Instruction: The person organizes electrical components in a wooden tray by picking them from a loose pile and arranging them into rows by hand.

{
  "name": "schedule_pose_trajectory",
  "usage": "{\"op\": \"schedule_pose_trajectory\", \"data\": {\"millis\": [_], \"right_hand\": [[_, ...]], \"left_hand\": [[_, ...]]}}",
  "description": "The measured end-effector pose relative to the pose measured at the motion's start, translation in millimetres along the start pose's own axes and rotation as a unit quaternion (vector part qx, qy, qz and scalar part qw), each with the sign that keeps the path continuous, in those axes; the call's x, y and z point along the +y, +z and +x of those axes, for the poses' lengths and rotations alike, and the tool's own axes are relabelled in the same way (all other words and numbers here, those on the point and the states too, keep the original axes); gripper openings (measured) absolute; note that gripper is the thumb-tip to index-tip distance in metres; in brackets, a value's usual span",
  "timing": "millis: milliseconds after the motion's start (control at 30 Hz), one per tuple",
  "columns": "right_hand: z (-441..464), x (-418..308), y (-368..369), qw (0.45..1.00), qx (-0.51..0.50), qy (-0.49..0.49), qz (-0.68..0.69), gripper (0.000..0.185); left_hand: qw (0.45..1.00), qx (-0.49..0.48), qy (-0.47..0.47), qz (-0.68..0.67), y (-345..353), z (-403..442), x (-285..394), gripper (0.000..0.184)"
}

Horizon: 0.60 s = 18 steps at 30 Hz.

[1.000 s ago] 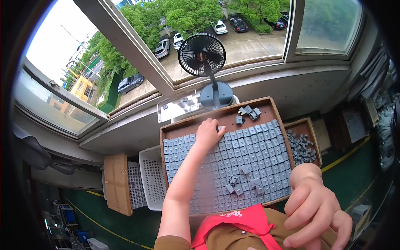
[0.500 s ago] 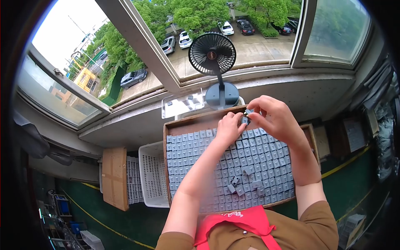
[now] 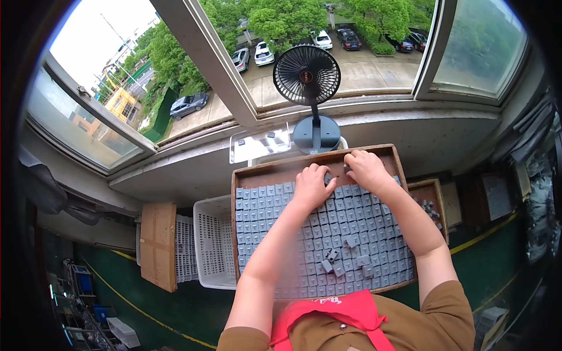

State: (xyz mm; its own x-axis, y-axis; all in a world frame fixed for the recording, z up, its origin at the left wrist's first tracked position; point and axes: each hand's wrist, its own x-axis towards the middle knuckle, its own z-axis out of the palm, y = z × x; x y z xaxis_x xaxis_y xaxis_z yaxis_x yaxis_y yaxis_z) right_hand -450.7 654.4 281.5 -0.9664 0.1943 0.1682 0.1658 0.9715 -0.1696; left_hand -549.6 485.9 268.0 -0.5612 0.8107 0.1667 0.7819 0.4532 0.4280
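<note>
A shallow wooden tray (image 3: 374, 157) holds rows of small grey plastic blocks (image 3: 257, 216), each with a dark mark on top. Over the upper rows, my left hand (image 3: 312, 186) has its thumb and fingers closed around a grey block (image 3: 328, 178). My right hand (image 3: 367, 169) is at the tray's upper right, its bent fingers pinching a small dark grey piece (image 3: 347, 168) mostly hidden by them. The two pieces are apart. Several loose blocks (image 3: 336, 268) lie tilted on top of the lower rows.
A black fan (image 3: 307, 76) stands behind the tray beside a clear plastic tray (image 3: 257, 153) with small parts. Left are a white basket (image 3: 213, 245) and a cardboard box (image 3: 158, 245). A second wooden tray (image 3: 443, 213) with loose grey pieces sits at right.
My hands have drawn apart: the right has lowered and turned palm down, while the left has shifted slightly left. The second wooden tray's loose pieces now show.
</note>
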Motion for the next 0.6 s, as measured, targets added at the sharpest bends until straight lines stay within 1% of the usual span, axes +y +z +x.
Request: {"op": "schedule_pose_trajectory", "data": {"millis": [33,100,133,200,233,267,367,433,500,567,600], "right_hand": [[-0.4,-0.7,-3.5,0.999,-0.033,0.01,0.005,0.025],[0.9,0.4,-3.9,0.999,-0.05,0.016,0.005,0.026],[0.4,-0.3,-5.4,0.998,-0.066,0.023,0.006,0.027],[-1.3,-8.4,-7.6,0.998,-0.062,0.021,0.025,0.028],[0.2,-13.8,-9.1,0.997,-0.056,0.015,0.043,0.029],[2.3,-17.6,-9.1,0.995,-0.084,0.014,0.051,0.03],[0.2,-22.1,-4.2,0.995,-0.068,0.008,0.067,0.03],[-2.3,-21.5,-3.5,0.993,-0.08,0.018,0.086,0.029],[-4.4,-22.2,-0.2,0.984,-0.094,0.009,0.153,0.029],[-3.0,-28.7,3.5,0.982,-0.091,0.014,0.168,0.029],[-2.2,-31.5,6.9,0.982,-0.066,0.001,0.178,0.028]], "left_hand": [[1.0,0.001,-0.001,-0.001,-2.0,-0.9,-4.5,0.029],[0.996,-0.022,0.073,-0.043,-4.6,-3.5,-13.2,0.028],[0.996,-0.024,0.075,-0.044,-7.4,-2.9,-13.4,0.028],[0.992,-0.061,0.032,-0.106,-12.2,1.5,-11.1,0.028],[0.992,-0.06,0.032,-0.107,-10.6,3.4,-10.3,0.028],[0.993,-0.053,0.042,-0.098,-7.7,5.4,-9.9,0.029],[0.996,-0.042,0.046,-0.07,-5.1,4.3,-12.3,0.031],[0.997,-0.04,0.042,-0.05,-5.6,-1.0,-14.7,0.032],[0.999,-0.035,0.017,-0.03,-7.8,-5.7,-17.2,0.031],[0.999,-0.029,0.014,-0.035,-8.0,-6.5,-17.8,0.03],[0.999,-0.023,0.009,-0.04,-8.3,-7.2,-18.6,0.028]]}}
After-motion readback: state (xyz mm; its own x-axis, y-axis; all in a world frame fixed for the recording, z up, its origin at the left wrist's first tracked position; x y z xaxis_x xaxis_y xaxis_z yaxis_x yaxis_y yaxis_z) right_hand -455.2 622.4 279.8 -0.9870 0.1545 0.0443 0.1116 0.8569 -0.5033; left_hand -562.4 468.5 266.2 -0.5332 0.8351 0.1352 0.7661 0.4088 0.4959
